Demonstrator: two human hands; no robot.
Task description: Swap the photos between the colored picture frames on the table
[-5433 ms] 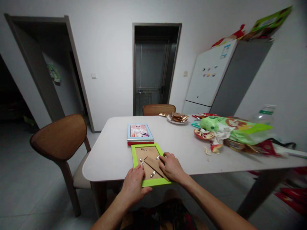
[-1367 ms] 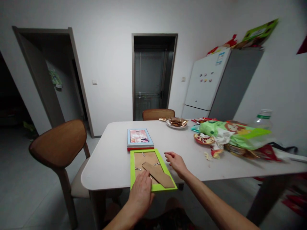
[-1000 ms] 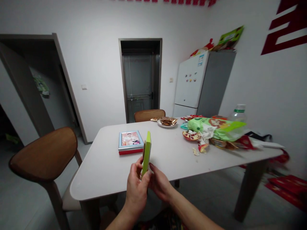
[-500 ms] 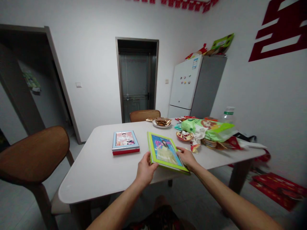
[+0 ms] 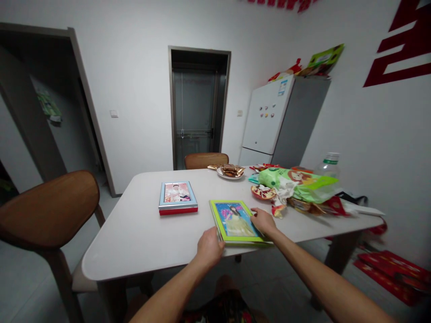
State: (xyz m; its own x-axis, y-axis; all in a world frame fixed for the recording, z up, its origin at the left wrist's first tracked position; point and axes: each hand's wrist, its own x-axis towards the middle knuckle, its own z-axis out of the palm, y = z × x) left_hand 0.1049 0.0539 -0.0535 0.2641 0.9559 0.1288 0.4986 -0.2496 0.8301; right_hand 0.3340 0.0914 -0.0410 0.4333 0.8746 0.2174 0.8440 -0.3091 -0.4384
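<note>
A green-edged picture frame shows a figure in a pale yellow dress on blue. It lies almost flat at the front edge of the white table. My left hand grips its lower left corner, fingers partly hidden. On the right side, my right hand holds the frame's edge with bent fingers. To the left, a light blue picture frame rests on a red-sided one, apart from both hands.
Behind the green frame is a plate of wrapped snacks. At the right lie an opened pomegranate, crumpled tissue, a green bag and a clear bottle. Wooden chairs stand at the left and behind the table.
The green frame has tipped down flatter toward the table, its far edge lower. Both hands moved with it and still hold it. The view has shifted slightly.
</note>
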